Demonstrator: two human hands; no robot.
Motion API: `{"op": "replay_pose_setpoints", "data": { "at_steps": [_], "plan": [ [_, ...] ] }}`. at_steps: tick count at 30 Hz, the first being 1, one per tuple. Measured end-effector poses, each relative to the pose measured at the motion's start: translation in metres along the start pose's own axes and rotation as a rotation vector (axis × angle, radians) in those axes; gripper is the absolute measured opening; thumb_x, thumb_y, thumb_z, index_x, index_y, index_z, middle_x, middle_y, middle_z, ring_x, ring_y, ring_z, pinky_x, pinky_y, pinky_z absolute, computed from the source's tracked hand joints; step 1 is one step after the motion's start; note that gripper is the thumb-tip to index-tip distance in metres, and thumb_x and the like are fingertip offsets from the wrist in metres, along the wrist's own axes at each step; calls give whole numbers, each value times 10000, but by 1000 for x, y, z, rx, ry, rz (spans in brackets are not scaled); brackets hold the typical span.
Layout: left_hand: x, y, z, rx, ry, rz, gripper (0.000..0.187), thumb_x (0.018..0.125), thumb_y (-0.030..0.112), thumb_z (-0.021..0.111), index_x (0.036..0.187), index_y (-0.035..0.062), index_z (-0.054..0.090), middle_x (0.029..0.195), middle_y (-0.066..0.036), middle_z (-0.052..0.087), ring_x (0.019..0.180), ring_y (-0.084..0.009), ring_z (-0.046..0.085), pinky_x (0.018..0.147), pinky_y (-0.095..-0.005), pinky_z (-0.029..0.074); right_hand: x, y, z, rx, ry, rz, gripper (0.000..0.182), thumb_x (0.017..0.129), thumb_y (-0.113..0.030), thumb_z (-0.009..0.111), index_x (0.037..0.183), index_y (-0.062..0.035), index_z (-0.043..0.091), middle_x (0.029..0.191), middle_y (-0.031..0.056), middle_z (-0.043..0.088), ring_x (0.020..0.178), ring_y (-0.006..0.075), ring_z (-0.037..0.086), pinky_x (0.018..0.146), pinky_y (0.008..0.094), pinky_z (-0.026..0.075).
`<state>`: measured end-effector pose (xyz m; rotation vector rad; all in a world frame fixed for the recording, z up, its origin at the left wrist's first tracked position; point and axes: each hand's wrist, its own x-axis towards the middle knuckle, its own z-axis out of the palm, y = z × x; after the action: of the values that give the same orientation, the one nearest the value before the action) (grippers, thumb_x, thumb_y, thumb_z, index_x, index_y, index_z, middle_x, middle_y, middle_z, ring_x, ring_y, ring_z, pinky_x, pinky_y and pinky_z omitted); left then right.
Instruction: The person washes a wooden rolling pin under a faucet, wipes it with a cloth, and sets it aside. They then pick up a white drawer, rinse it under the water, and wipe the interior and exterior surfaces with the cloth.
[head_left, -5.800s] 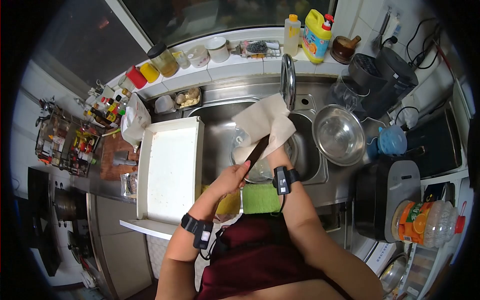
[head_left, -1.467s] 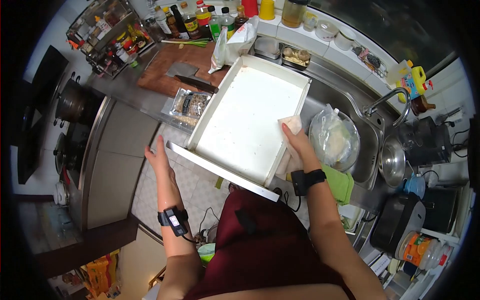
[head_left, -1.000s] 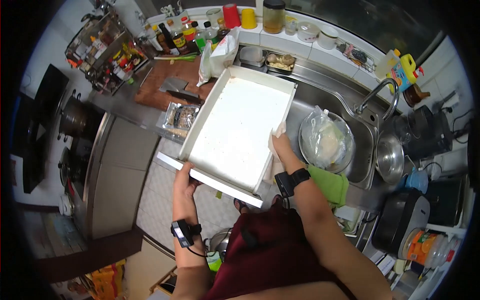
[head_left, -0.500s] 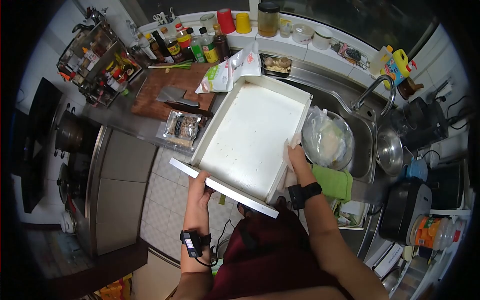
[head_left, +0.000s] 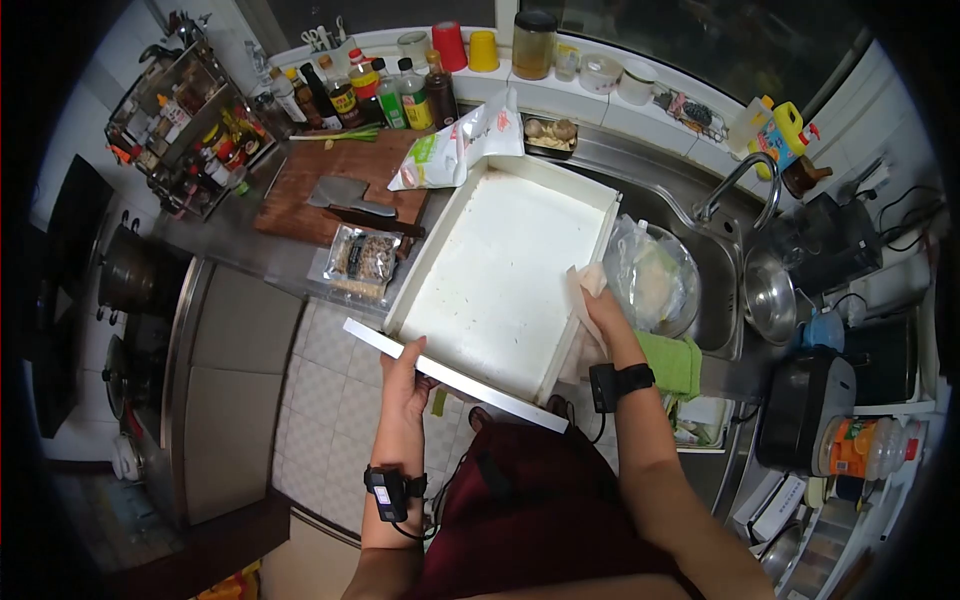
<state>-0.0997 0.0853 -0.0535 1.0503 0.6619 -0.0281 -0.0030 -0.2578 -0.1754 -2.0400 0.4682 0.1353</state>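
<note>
A white drawer with small dark specks on its bottom is held tilted in front of me, its far end by the counter. My left hand grips the drawer's front panel, thumb over the top edge. At the right side wall, my right hand pinches a crumpled pale cloth or tissue, which hangs over the wall. Whether the fingers behind it also touch the drawer cannot be seen.
Left of the drawer, a cleaver lies on a wooden board; a packet is nearer. Behind are a white bag and several bottles. Right, a sink holds a bowl with a plastic bag; a green cloth lies nearer.
My right hand has lifted slightly and turned, and the cloth now stands higher over the side wall. The drawer and my left hand have shifted only slightly.
</note>
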Motion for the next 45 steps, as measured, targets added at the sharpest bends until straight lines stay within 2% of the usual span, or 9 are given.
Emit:
{"op": "replay_pose_setpoints", "data": {
  "at_steps": [6, 14, 20, 22, 25, 31, 35, 42, 45],
  "plan": [
    [-1, 36, 28, 373, 340, 645, 809, 774, 119, 663, 1405, 38, 163, 1388, -243, 275, 1295, -333, 313, 1058, -385, 245, -31, -87, -38, -381, 431, 86, 560, 779, -458, 605, 1079, 12, 554, 967, 265, 623, 929, 425, 592, 813, 458, 464],
    [25, 52, 116, 691, 200, 996, 538, 768, 102, 627, 1273, 55, 446, 1357, -231, 353, 1285, -349, 324, 1061, -381, 238, 24, -153, -15, -280, 101, -255, 450, 805, -292, 589, 1136, -9, 476, 928, 267, 624, 867, 423, 604, 782, 459, 470],
    [80, 36, 203, 480, 8, 300, 506, 808, 118, 597, 1282, 37, 440, 1199, -128, 504, 1015, -164, 509, 885, -266, 400, 67, -186, 7, -43, -205, -274, 628, 828, -140, 525, 1391, -64, 256, 1112, 307, 552, 1033, 411, 558, 894, 425, 422],
    [132, 11, 204, 825, 120, 587, 468, 742, 95, 598, 1205, 60, 538, 1250, -249, 436, 1162, -298, 444, 982, -319, 343, 87, -192, 13, 43, -376, -273, 624, 831, -28, 441, 1418, -111, 247, 1332, 317, 350, 1221, 370, 420, 1001, 375, 345],
    [156, 18, 210, 1362, 132, 616, 473, 738, 95, 542, 1208, 134, 567, 1453, -257, 187, 1339, -458, 151, 1097, -450, 173, 110, -205, 22, 112, -484, -326, 629, 749, 106, 392, 1343, -99, 419, 1465, 239, 131, 1354, 319, 226, 1087, 323, 226],
    [199, 27, 208, 1686, 119, 429, 552, 743, 62, 505, 1289, 140, 496, 1472, -235, 152, 1362, -446, 73, 1104, -488, 132, 152, -216, 65, 312, -414, -630, 715, 682, 185, 399, 1321, -127, 473, 1399, 140, 316, 1326, 273, 278, 1085, 290, 207],
    [231, 28, 190, 1462, 125, 632, 651, 731, 2, 485, 1338, -104, 277, 1445, -235, 228, 1353, -386, 185, 1110, -376, 199, 155, -239, 77, 348, -453, -704, 715, 684, 180, 393, 1336, -107, 452, 1440, 165, 282, 1354, 277, 242, 1087, 288, 180],
    [250, 75, 178, 702, 288, 808, 571, 724, -26, 449, 1287, -69, 366, 1304, -243, 396, 1233, -335, 385, 1051, -332, 281, 164, -295, 106, 287, -552, -851, 679, 683, 170, 375, 1310, -70, 470, 1447, 182, 297, 1337, 260, 298, 1068, 266, 217],
    [274, 86, 166, 290, 145, 680, 550, 744, -99, 415, 1283, 5, 378, 1195, -128, 486, 1042, -230, 545, 885, -316, 454, 172, -324, 115, 381, -646, -842, 682, 672, 168, 381, 1309, -58, 470, 1381, 128, 402, 1265, 213, 387, 1037, 248, 266]
  ]
}}
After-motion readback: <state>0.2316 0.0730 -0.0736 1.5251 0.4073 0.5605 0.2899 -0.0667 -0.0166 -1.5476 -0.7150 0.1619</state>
